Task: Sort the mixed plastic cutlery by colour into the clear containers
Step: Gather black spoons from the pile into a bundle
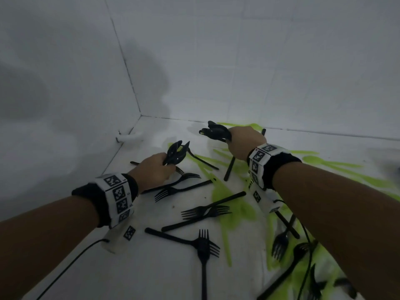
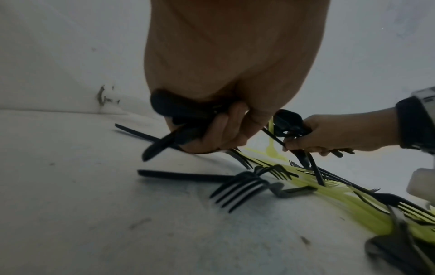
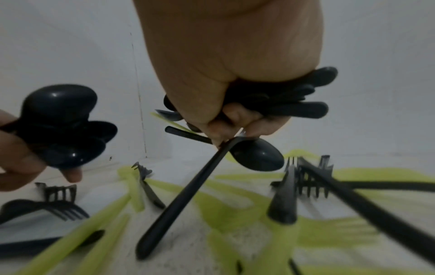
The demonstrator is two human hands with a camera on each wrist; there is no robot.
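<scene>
The sorting looks to be at an early or middle stage, judging from how much is loose. Both hands are gathering black pieces: the left hand [image 1: 156, 166], left of centre in the head view, has its fingers curled round a bunch of black spoons [image 1: 176, 152], and the right hand [image 1: 244, 142], upper centre-right, grips a second black bundle [image 1: 214, 132] of spoons. In the right wrist view its fingertips [image 3: 217, 130] also pinch one more black spoon [image 3: 256, 158] at the neck, handle slanting down toward the lower centre of the frame. No clear container shows in any view, so nothing can be judged as already sorted. Much remains on the white surface [image 1: 151, 267]: black forks [image 1: 203, 245] lie scattered across the centre and lower half of the head view, and the green cutlery [image 1: 229, 211] is spread in a wide band from upper centre to the lower right, apparently untouched. The black forks cross over the green pieces and over one another, so tines may snag when lifted. A thin black cable [image 1: 71, 265] runs from the left wrist toward the lower left, and tiled walls [image 1: 216, 61] close the corner behind.
</scene>
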